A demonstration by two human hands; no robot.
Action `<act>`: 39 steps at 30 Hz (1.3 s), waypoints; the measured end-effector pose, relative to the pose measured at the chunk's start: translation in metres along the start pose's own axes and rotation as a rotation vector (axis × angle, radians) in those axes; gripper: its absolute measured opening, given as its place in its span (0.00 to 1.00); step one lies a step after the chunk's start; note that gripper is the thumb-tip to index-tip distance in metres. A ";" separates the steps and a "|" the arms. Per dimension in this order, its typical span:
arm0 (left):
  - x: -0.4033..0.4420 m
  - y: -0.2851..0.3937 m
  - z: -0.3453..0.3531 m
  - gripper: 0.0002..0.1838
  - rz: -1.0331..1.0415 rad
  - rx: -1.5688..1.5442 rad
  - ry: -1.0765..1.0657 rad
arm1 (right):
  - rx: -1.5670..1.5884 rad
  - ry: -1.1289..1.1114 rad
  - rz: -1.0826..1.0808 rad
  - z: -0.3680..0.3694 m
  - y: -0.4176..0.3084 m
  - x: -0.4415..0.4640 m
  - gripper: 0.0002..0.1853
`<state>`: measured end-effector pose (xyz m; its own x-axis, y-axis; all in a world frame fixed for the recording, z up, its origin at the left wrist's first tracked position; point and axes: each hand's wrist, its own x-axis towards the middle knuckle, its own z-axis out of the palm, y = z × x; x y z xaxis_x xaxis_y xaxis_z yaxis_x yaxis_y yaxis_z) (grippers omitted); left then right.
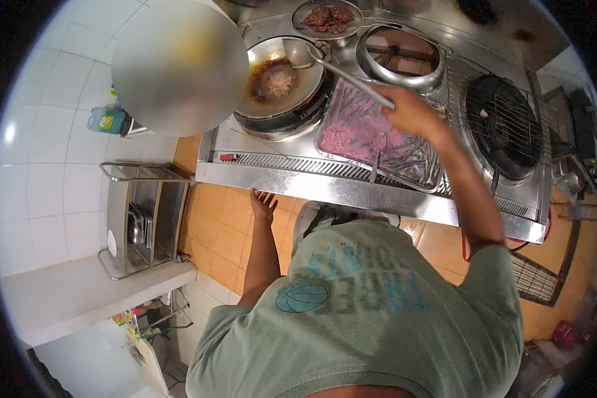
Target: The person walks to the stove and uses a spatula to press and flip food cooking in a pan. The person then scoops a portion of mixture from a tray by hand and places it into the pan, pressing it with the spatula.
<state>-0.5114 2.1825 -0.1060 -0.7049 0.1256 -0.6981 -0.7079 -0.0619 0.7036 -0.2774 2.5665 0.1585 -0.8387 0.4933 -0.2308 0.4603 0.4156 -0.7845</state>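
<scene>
My right hand [412,114] is closed around the handle of a long metal ladle [351,78]. The ladle's bowl is over the far right side of a wok [303,93], which has brown oily residue and a pale clump in its middle. Below my right arm lies a metal tray [324,147], smeared with pinkish raw minced meat [338,139]; a spoon [377,159] leans in it. My left hand [264,206] is low by the stove's front edge [278,179], its fingers spread and holding nothing. Whether its fingertips touch the edge I cannot tell.
Behind the wok, a strainer [359,25] holds browned meat pieces [328,20]. A round burner ring [371,73] and a blackened grill grate [504,126] are to the right. A metal trolley [136,199] stands left, near a green jug [106,121]. A blurred disc hides the upper left.
</scene>
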 end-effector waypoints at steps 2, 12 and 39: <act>0.003 0.005 0.010 0.30 0.038 -0.026 0.063 | -0.235 -0.031 -0.046 -0.033 -0.022 0.015 0.27; -0.029 0.039 0.100 0.30 0.168 0.017 0.762 | -0.990 -0.295 0.066 -0.124 -0.157 0.074 0.13; -0.012 0.022 0.096 0.28 0.412 0.327 0.951 | -0.128 0.144 -0.153 0.075 -0.004 0.007 0.22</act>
<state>-0.5144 2.2746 -0.0693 -0.7317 -0.6713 -0.1181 -0.4615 0.3604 0.8107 -0.3066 2.5110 0.1169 -0.8554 0.5175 -0.0230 0.3720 0.5828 -0.7225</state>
